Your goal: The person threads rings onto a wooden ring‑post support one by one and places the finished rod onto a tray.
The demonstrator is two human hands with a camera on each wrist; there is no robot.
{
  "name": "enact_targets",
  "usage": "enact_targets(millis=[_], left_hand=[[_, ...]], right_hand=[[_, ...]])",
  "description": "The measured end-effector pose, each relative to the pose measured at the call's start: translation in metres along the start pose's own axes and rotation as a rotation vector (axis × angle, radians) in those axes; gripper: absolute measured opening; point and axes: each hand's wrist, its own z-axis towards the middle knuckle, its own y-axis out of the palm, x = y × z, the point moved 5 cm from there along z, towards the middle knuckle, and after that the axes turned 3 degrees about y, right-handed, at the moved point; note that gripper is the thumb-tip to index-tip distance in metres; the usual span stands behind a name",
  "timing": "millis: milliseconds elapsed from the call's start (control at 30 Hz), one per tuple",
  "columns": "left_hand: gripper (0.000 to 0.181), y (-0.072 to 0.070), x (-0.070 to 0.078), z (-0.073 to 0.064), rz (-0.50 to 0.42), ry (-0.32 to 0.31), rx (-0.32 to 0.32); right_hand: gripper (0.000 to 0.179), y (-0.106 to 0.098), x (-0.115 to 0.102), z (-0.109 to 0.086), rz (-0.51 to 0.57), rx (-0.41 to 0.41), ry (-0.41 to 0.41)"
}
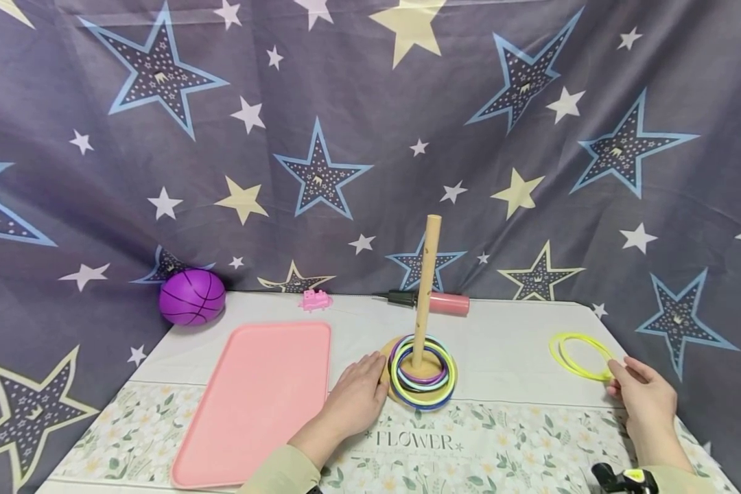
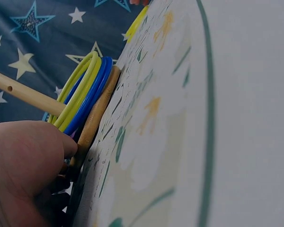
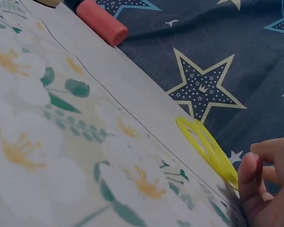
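Observation:
A wooden pole (image 1: 428, 288) stands upright on a round wooden base (image 1: 394, 344). Several coloured rings (image 1: 433, 401), in yellow, blue, purple and light blue, lie stacked around its foot. At the base's left edge rests my left hand (image 1: 357, 390), its fingers extended along the rim; the left wrist view has the thumb (image 2: 68, 145) against the base. Over on the right, my right hand (image 1: 648, 398) is at the near edge of some yellow rings (image 1: 562, 362), fingertips right at the rim. I cannot tell whether it pinches a ring, since a finger covers that spot in the right wrist view.
Left of the base lies a pink tray (image 1: 262, 398). A purple ball (image 1: 193, 296) sits at the back left corner. Along the back edge are a small pink toy (image 1: 315, 300) and a red and black hand pump (image 1: 447, 304). A starry curtain (image 1: 358, 171) hangs behind.

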Motion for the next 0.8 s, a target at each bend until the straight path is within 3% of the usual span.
enact_targets(millis=[633,800], left_hand=[[0.054,0.0015,0.0019,0.0,0.007,-0.009,-0.003],[0.054,0.0008,0.0027,-0.0005,0.01,-0.014,-0.005]], right_hand=[[0.073,0.0091,-0.0069,0.0023,-0.215,-0.073,-0.052],[0.072,0.0094,-0.0089,0.0042,-0.23,-0.106,-0.039]])
